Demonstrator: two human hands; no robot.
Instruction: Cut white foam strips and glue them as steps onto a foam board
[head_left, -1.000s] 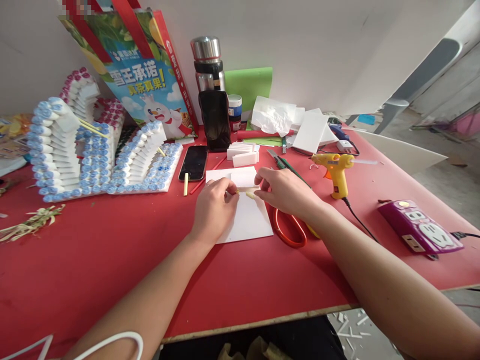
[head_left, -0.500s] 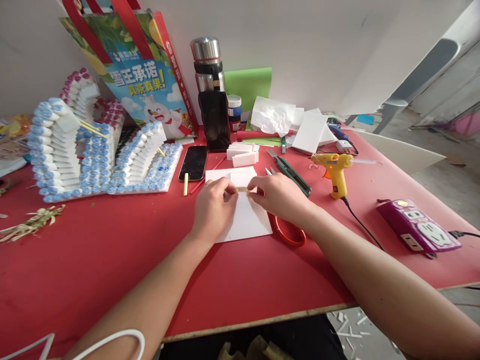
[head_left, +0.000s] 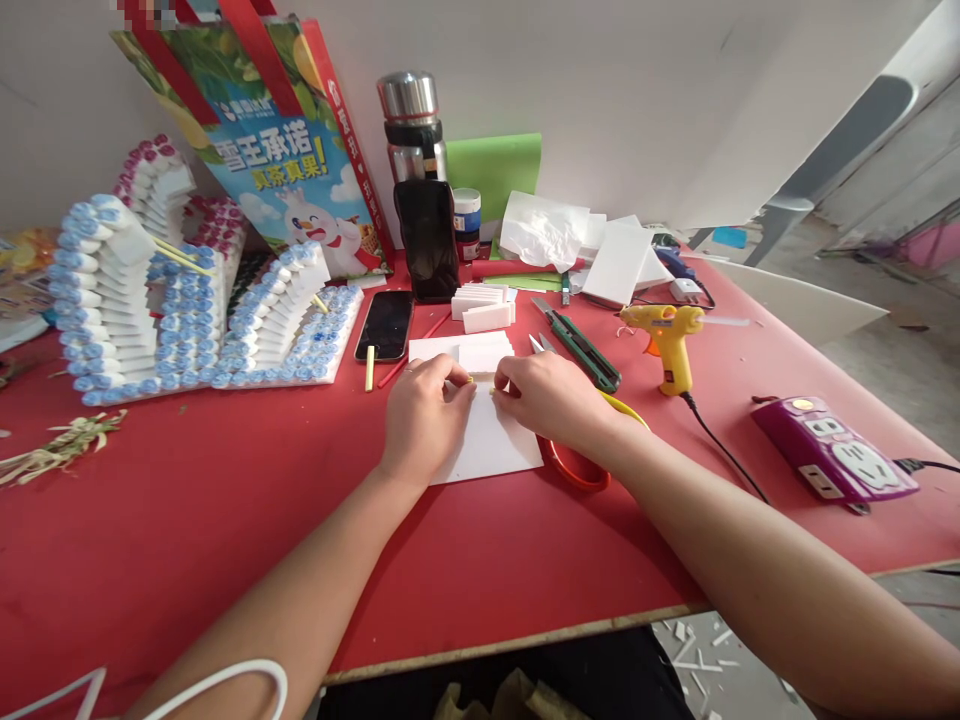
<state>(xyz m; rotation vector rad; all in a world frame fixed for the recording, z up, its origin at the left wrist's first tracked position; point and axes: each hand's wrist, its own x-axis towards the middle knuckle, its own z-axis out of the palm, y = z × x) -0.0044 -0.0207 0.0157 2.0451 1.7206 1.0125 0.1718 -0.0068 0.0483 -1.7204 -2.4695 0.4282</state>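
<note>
My left hand (head_left: 422, 418) and my right hand (head_left: 547, 392) meet over a white foam sheet (head_left: 491, 445) on the red table (head_left: 225, 500). Both are pinched, fingertips almost touching, on a small yellowish stick (head_left: 480, 381) lying along the sheet's upper part. Smaller white foam pieces (head_left: 469, 352) lie just beyond the fingers. Under my right wrist rest scissors with orange handles (head_left: 574, 468).
A yellow glue gun (head_left: 670, 338), a green utility knife (head_left: 581, 347), a purple power strip (head_left: 832, 460), a phone (head_left: 385, 325), a stack of foam blocks (head_left: 484, 305), a steel flask (head_left: 416, 130) and a blue-and-white stepped foam model (head_left: 187, 300) stand around. A short yellow stick (head_left: 369, 367) lies by the phone.
My right hand has slid left toward my left hand until the fingertips nearly meet on the stick. The left hand has stayed in place.
</note>
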